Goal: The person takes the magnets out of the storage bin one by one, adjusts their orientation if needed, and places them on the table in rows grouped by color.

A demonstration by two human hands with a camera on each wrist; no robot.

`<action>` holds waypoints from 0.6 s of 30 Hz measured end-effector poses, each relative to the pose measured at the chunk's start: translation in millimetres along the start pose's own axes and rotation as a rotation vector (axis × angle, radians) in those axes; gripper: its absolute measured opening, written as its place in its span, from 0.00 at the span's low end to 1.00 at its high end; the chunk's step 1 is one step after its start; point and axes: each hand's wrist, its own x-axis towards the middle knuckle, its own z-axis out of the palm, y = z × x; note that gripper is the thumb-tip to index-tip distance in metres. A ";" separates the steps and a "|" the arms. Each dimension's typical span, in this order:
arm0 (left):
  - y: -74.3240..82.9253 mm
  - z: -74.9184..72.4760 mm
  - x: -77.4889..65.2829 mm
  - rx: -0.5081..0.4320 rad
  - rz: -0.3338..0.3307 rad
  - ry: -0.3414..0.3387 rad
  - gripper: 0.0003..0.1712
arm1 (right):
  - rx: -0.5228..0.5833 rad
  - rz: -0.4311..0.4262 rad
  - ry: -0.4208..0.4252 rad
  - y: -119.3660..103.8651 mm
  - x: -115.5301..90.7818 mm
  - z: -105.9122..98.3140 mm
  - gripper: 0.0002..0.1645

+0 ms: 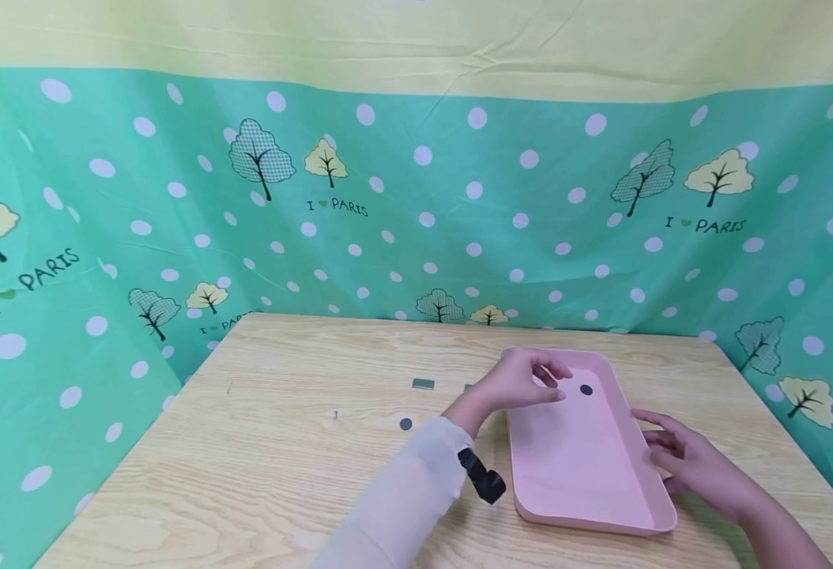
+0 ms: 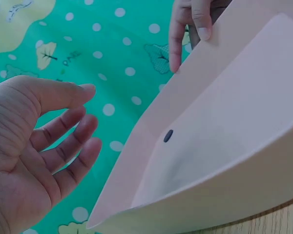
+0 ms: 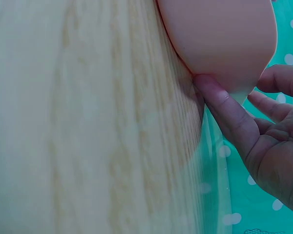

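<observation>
My left hand (image 1: 523, 379) hovers over the far left part of a pink tray (image 1: 573, 466), its fingers loosely bent with nothing between them. Inside the tray, near the far end, lies a small black disc (image 1: 586, 390), also in the left wrist view as a dark disc (image 2: 168, 136) on the tray floor. My right hand (image 1: 694, 462) holds the tray's right side. In the right wrist view, the thumb (image 3: 222, 100) presses the lower outer wall while a finger (image 3: 278, 79) reaches toward the rim.
Left of the tray, another dark disc (image 1: 405, 424) and a small green rectangular piece (image 1: 424, 384) lie on the wooden table (image 1: 260, 474). A second green piece (image 1: 468, 387) is partly hidden by the left wrist. Farther left is a tiny screw-like piece (image 1: 336, 415). A green dotted curtain (image 1: 388, 197) surrounds the table.
</observation>
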 end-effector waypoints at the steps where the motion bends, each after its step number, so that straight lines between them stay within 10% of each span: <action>1: -0.2 1.5 1.7 0.000 -0.003 -0.002 0.13 | 0.002 0.001 -0.001 -0.3 0.2 0.2 0.41; 18: -5.7 24.0 26.6 0.033 -0.061 -0.021 0.14 | -0.003 -0.011 -0.006 0.6 0.7 0.6 0.41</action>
